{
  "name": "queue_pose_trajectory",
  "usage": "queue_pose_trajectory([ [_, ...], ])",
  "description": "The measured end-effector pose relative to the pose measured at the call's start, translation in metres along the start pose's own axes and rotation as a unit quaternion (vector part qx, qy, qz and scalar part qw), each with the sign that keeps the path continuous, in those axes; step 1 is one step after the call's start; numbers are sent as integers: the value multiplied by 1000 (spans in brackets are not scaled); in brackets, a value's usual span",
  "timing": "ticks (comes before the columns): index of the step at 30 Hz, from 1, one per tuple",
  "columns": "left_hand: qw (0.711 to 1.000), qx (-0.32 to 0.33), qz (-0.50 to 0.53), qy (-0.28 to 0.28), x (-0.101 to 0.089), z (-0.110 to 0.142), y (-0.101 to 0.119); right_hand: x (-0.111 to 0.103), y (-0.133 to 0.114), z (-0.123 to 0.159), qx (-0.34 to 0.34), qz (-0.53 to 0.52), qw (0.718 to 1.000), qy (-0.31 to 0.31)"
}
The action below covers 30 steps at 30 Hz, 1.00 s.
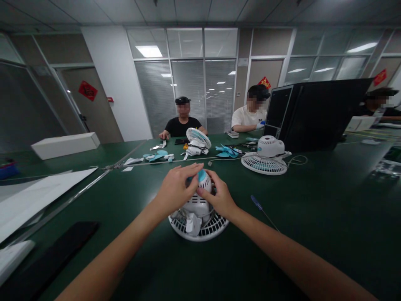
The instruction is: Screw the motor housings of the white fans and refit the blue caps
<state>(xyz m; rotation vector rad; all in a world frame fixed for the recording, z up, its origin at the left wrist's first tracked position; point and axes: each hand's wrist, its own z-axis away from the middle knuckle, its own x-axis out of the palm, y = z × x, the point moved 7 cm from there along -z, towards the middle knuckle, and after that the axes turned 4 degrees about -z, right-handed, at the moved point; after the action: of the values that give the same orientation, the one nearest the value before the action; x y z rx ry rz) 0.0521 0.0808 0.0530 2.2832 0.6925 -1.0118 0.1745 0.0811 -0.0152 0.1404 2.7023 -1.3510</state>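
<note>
Your left hand [177,184] grasps the turquoise cap [202,174], your right [222,195] clasps the white housing [196,204]; keep the grille [202,238] flat.

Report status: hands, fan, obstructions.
Left hand over teal cap, right hand gripping housing. White fan grille-down. Plug bunched against near side; screwdriver lies right.

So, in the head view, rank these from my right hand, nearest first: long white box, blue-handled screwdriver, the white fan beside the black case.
1. Blue-handled screwdriver, right of your right hand.
2. White fan, farther back, right.
3. Long white box, far left.
</note>
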Motion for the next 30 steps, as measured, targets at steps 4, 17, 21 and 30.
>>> queue_pose_trajectory([
  [4, 990, 12, 130, -49, 3, 1, -10, -1, 2, -1, 12, -3, 1000, -11],
  [17, 813, -272, 512, 61, 69, 10, -95, 6, 4, 4, 42, 19, 990, -134],
  [21, 806, -314, 497, 67, 70, 19, -128, 7, -1, 6, 41, 51, 985, -159],
  [30, 824, -364, 430, 59, 81, 47, -168, 3, -49, 50, -2, 1, 978, -210],
])
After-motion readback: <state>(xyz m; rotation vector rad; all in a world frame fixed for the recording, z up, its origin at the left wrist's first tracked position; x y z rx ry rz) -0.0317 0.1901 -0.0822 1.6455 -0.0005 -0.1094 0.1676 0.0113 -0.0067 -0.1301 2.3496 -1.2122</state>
